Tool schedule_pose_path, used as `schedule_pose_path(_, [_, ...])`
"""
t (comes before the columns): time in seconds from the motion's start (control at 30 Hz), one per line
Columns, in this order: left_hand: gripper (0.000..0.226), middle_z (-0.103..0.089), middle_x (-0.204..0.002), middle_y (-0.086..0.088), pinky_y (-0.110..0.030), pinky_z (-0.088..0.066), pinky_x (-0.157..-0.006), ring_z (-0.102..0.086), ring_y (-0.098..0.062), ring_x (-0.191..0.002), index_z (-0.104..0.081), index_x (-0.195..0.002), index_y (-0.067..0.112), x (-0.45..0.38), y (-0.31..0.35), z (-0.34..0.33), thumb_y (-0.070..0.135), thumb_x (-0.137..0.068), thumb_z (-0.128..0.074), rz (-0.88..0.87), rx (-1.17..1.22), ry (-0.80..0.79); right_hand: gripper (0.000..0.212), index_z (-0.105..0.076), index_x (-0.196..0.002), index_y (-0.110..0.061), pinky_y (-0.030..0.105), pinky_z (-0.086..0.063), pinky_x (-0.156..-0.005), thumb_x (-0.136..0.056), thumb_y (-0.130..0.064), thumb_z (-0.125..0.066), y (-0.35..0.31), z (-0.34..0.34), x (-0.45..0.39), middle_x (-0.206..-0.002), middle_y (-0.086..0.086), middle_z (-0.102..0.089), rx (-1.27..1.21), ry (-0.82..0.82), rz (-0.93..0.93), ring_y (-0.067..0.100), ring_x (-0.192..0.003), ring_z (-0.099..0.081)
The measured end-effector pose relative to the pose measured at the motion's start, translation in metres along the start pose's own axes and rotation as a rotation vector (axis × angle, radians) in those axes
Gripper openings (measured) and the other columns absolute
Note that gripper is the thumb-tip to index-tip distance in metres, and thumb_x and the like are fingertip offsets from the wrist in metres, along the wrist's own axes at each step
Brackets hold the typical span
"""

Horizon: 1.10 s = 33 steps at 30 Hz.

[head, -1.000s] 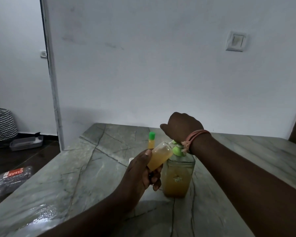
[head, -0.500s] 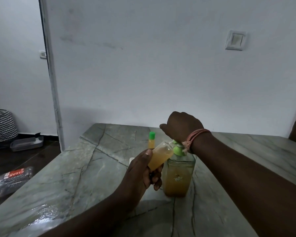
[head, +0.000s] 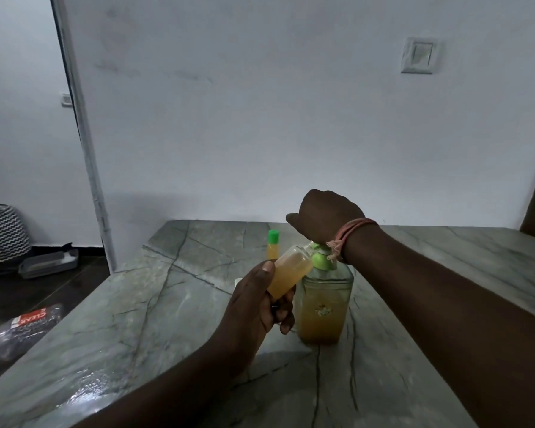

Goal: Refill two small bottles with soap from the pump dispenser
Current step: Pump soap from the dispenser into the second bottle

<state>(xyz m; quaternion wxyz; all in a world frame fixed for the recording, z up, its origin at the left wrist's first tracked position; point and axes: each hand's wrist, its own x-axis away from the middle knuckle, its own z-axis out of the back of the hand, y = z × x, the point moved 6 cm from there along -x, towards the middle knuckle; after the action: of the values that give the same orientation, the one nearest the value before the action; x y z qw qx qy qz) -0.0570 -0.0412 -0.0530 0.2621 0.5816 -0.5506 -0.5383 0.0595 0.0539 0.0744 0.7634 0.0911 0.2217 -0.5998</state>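
Here, tilted clear small bottle [head: 291, 271], mostly amber soap, uncapped, at pump dispenser [head: 324, 307]

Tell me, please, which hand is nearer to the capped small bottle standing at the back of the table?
Left. The left hand is just in front of the capped bottle; the right hand is over the pump dispenser, off to its right.

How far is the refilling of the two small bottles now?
One small capped bottle stands behind, holding soap, so it looks done. The left hand holds the open bottle tilted at the dispenser, mostly full; the right hand is on the pump. Topping up and capping remain.
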Motion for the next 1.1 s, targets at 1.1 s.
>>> schedule_pose_path(1.1, [0.051, -0.052, -0.078, -0.013, -0.03, -0.045, -0.048, -0.048, -0.017, -0.057, -0.052, -0.125, 0.008, 0.0, -0.002, 0.0, 0.045, -0.088, -0.049, 0.013, 0.012, -0.007, 0.035, -0.04, -0.064, -0.021, 0.03, -0.042, -0.066, -0.088, -0.043, -0.053, -0.006, 0.004, 0.003, -0.066, -0.002, -0.046, 0.051, 0.01, 0.026, 0.025, -0.072, -0.054])
